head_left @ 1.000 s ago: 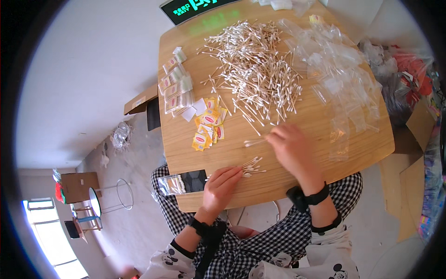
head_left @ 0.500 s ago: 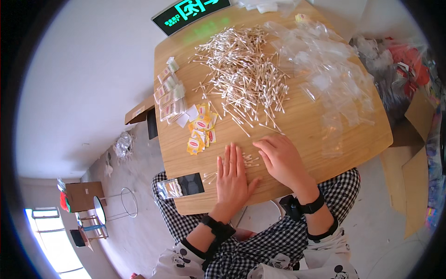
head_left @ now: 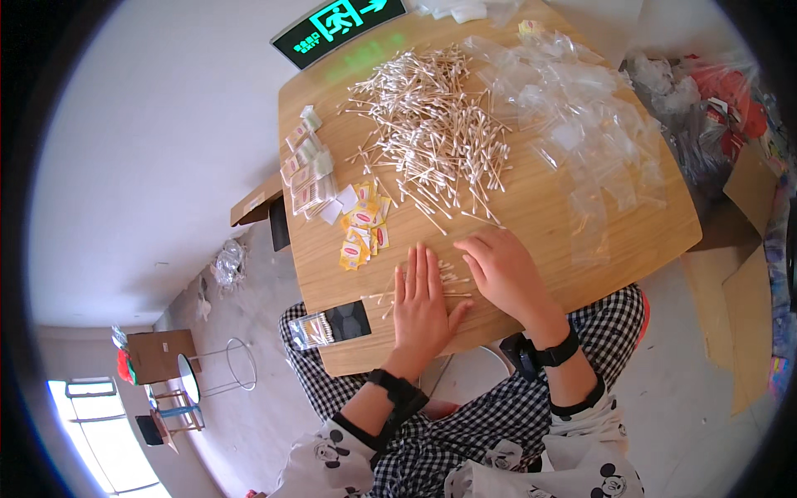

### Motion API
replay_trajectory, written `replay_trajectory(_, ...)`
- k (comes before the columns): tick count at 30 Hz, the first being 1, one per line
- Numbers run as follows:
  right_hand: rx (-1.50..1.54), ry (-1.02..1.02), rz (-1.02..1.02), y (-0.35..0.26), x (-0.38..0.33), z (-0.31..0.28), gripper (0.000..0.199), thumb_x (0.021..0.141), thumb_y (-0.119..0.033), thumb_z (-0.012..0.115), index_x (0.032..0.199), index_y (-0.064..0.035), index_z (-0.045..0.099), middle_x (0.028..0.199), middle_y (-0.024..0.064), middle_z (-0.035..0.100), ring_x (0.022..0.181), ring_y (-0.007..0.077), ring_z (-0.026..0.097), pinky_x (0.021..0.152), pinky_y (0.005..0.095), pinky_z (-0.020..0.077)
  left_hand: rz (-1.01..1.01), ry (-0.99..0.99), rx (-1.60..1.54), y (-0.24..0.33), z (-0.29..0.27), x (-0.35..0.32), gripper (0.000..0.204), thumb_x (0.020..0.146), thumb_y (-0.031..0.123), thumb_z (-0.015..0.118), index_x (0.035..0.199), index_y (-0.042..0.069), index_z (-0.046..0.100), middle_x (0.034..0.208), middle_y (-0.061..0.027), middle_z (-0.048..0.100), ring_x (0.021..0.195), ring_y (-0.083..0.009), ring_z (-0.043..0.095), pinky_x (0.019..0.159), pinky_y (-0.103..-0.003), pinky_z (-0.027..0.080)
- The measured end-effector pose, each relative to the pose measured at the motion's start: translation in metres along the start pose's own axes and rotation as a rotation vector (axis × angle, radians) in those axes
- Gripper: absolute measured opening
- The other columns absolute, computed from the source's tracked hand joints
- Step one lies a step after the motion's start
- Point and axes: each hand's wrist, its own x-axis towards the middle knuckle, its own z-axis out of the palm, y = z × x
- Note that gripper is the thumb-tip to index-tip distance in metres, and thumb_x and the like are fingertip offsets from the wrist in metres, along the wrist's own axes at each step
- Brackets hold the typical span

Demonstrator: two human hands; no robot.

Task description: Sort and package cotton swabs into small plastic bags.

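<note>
My left hand [head_left: 422, 303] lies palm down with its fingers stretched out, on top of a small group of cotton swabs [head_left: 448, 278]. Swab ends poke out on both sides of it. To its right, my right hand [head_left: 508, 270] is held with bent fingers, its thumb apart from the index finger and nothing visible between them. Beyond both hands spreads a large heap of loose cotton swabs [head_left: 436, 124]. Yellow and white printed cards [head_left: 363, 228] lie ahead of my left hand. Beside my left wrist is a clear pack of swabs [head_left: 311, 331] on a black pad [head_left: 349, 322].
Filled swab packs [head_left: 309, 174] are stacked at the table's left edge. Clear plastic bags [head_left: 573, 116] cover the right side of the wooden table [head_left: 531, 232]. A green lit exit sign [head_left: 336, 29] stands at the far edge. An open cardboard box [head_left: 739, 274] is at the right.
My left hand stays flat, while the swabs under it have shifted and spread more to both sides. My right hand has barely moved. The whole view has shifted slightly.
</note>
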Motion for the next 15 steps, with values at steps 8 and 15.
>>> replay_trajectory(8, 0.048, 0.121, 0.042, 0.000, -0.010, 0.013, 0.024, 0.084, 0.000, 0.062, 0.108, -0.0030, 0.064, 0.097, 0.0144, 0.064, 0.096, 0.0342, 0.061, 0.088, 0.0443, 0.0480, 0.028, 0.177, -0.475, 0.008, -0.072, -0.017, 0.068, 0.084, 0.026, 0.070, 0.140, -0.002, 0.045, 0.138, -0.0248, 0.053, 0.125, -0.0396, 0.052, 0.103, -0.049, 0.042)
replay_trajectory(15, 0.072, 0.084, 0.011, 0.003, -0.003, 0.010, 0.022, 0.084, 0.000, 0.062, 0.106, -0.0042, 0.064, 0.100, 0.0120, 0.063, 0.096, 0.0326, 0.060, 0.087, 0.0427, 0.0482, 0.803, -0.020, -0.160, 0.073, -0.256, -0.102, 0.033, 0.086, 0.025, 0.065, 0.116, 0.012, 0.070, 0.116, -0.0097, 0.071, 0.100, -0.0254, 0.070, 0.095, -0.037, 0.053)
